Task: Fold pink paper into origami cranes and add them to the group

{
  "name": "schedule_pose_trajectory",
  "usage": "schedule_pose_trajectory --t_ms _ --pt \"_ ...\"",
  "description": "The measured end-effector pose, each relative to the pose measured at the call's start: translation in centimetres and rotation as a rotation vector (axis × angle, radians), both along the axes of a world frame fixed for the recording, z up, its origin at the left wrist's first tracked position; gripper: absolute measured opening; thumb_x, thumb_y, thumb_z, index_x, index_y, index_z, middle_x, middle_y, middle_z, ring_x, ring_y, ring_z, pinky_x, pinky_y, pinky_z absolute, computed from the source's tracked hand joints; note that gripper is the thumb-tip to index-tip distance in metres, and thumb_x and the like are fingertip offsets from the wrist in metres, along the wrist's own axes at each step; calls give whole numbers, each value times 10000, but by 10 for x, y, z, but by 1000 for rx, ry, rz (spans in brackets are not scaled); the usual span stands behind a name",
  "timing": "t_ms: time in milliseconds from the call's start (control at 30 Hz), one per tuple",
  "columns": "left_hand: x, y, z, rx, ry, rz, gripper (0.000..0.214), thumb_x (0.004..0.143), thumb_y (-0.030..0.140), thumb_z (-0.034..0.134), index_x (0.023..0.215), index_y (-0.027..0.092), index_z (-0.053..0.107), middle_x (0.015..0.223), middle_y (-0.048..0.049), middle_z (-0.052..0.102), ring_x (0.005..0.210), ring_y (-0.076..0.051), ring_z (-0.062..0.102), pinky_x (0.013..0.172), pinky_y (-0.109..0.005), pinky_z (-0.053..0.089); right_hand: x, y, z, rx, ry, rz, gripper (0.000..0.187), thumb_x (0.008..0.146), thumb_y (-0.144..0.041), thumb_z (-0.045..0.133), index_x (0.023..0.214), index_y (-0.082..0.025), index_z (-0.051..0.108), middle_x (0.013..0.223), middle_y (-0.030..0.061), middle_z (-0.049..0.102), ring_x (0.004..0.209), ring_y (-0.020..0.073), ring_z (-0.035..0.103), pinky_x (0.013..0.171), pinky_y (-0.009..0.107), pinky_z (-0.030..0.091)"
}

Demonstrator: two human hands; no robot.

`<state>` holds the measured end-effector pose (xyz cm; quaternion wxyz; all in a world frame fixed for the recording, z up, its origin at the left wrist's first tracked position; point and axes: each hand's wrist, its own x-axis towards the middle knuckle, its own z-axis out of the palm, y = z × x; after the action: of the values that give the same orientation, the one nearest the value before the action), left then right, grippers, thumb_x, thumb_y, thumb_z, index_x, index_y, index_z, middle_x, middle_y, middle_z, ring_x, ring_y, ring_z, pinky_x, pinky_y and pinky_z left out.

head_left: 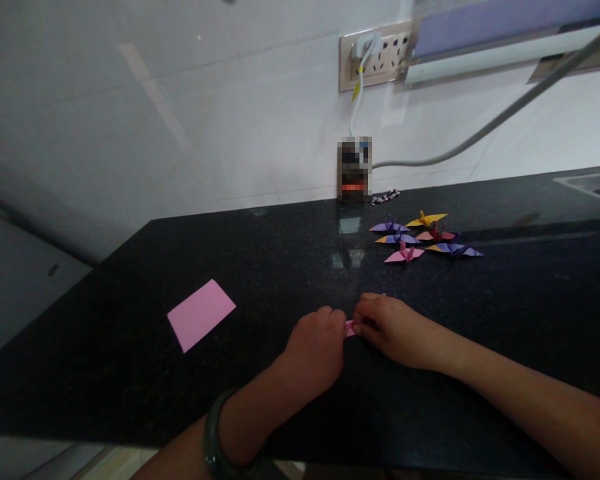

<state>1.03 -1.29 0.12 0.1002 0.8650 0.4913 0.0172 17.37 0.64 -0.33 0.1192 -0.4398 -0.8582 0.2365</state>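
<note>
Between my two hands is a small folded piece of pink paper (350,329), mostly hidden by my fingers. My left hand (317,347) is closed on its left end, knuckles up. From the right side, my right hand (390,329) pinches the other end between thumb and fingers. Both hands rest low over the dark countertop (270,267). Off to the left lies a flat pink sheet of paper (201,315), touched by neither hand. Beyond my right hand sit several folded paper cranes, among them a pink crane (404,253) and a yellow crane (427,219).
Against the tiled wall (260,113) stands a small blurred-out object (354,169), with a beaded band (385,197) beside it. A thick grey cable (480,137) runs from there to the upper right. A wall socket (375,57) holds a white plug.
</note>
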Motion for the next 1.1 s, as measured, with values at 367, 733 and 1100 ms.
schedule_pose_trajectory --t_ms 367,733,1100 --pt "2 1 1 -33 67 -7 240 839 217 262 837 140 489 795 -77 527 708 -184 518 632 -328 421 0 -1 0 41 1 6 140 774 -133 431 718 -144 559 720 39 520 652 125 490 597 234 365" --pt "2 1 -2 -23 41 -20 224 834 197 288 801 140 502 765 -63 537 711 -182 514 626 -312 416 14 -6 7 153 -59 279 269 852 -226 369 905 -160 624 771 61 521 723 146 494 652 269 365" --pt "-19 -6 31 -47 164 -195 350 823 193 333 1168 218 383 784 -43 584 685 -167 553 591 -278 410 17 -2 9 86 -18 290 217 813 -203 445 744 -145 643 741 42 520 694 121 495 639 242 365"
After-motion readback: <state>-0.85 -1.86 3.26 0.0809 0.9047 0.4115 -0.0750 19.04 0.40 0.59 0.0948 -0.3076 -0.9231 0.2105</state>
